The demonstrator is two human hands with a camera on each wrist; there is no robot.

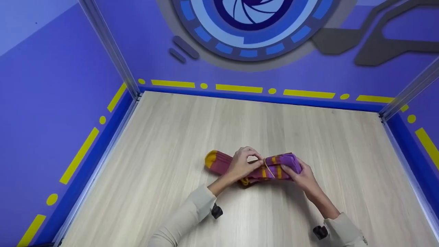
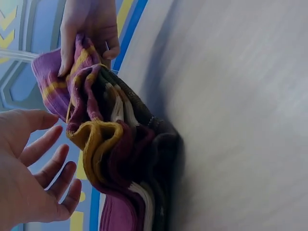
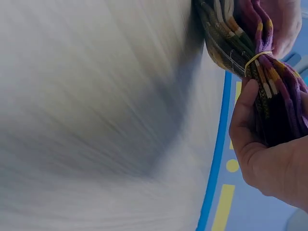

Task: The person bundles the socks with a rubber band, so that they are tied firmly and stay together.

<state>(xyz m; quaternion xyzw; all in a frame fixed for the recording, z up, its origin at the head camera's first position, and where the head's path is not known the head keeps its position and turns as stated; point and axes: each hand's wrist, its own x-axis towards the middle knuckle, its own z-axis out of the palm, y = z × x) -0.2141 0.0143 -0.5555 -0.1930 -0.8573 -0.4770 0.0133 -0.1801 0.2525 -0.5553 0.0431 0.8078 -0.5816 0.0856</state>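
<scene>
A bundle of several folded socks (image 1: 223, 163) in maroon, purple, mustard and darker colours is held just over the table. A thin yellowish rubber band (image 3: 257, 57) circles its middle and gathers the layers. My left hand (image 1: 241, 164) is above the bundle, thumb and index fingertips meeting at the band in the head view; its other fingers are loosely curved in the left wrist view. The right hand (image 1: 305, 176) grips the folded purple end, thumb on the near face and fingers behind. In the right wrist view the fingers (image 3: 248, 101) press against the dark layers.
A pale wood-grain table (image 1: 192, 123) lies beneath the hands. Blue-purple panels (image 1: 68, 96) with yellow markings enclose its back and sides, joined by metal corner posts (image 1: 109, 44). A small black piece (image 1: 216, 211) is at the left cuff, another (image 1: 320, 232) at the right.
</scene>
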